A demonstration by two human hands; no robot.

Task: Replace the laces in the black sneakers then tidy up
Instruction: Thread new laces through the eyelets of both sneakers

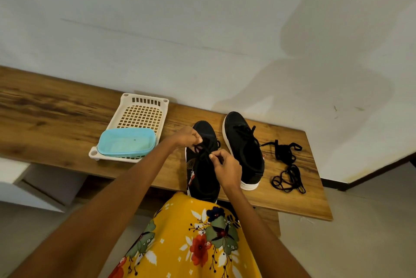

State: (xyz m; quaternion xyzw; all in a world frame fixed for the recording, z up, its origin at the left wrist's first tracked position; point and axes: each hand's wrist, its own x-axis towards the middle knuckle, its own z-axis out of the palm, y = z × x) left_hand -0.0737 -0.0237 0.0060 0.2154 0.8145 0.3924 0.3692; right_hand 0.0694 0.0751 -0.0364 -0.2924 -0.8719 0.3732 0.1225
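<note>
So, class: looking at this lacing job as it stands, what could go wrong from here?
1. The near sneaker overhangs the wooden bench edge; tugging its lace, pinched by the left hand and right hand, might tip it off.
2. Two loose black laces lie tangled near the bench's right end; they could knot together or slide off.
3. Those spare laces might be confused with the ones in use.

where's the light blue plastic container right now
In the head view, the light blue plastic container sits in the white slotted basket on the wooden bench, left of both hands.
</note>
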